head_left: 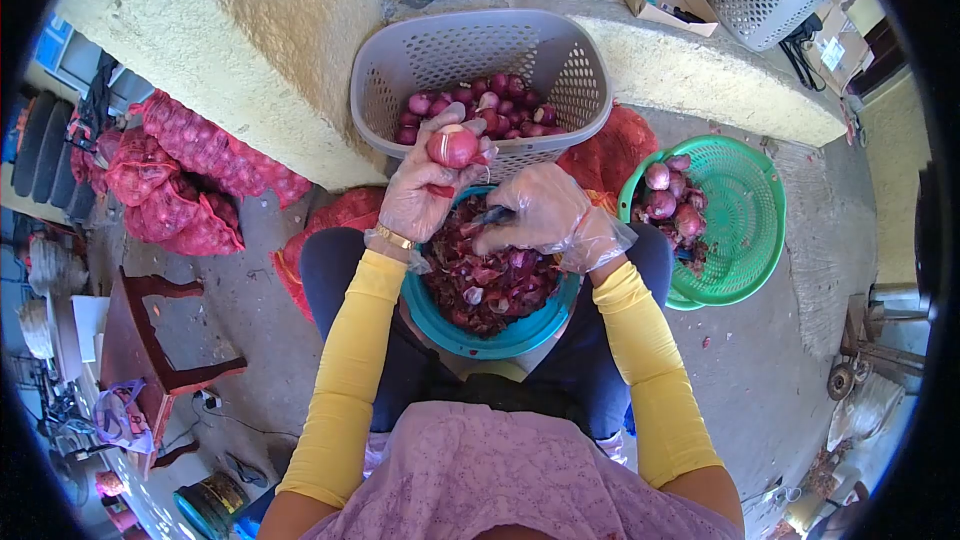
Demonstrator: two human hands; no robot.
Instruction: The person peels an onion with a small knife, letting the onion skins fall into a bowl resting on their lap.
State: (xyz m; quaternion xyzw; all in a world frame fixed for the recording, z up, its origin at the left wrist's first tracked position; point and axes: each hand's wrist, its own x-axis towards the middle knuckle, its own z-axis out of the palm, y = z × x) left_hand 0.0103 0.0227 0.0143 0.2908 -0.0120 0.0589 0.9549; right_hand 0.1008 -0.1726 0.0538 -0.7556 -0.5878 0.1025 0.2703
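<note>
Red onion (452,147), one: round, glossy, magenta-red, with a paler patch at the top; raised in the left hand (415,198), whose gloved fingers close around its sides, presumably to steady it and leave its face exposed.

Dark tool (492,214), one, small, possibly a knife: gripped in the right hand (545,208), also gloved, just beside and lower than the onion; its edge cannot be made out.

Teal basin (493,348), one: directly beneath both hands, between the knees, apparently so that scraps drop straight in; holds loose papery skins (500,290), dark red to purple.

Grey basket (395,55), perforated: just beyond the hands, seemingly for short reach; contains smooth, bright purple-red onions (487,100).

Green basket (745,215): right of the right hand, within likely reach; contains duller onions (662,202) and dry scraps, gathered at its near-hand side.
</note>
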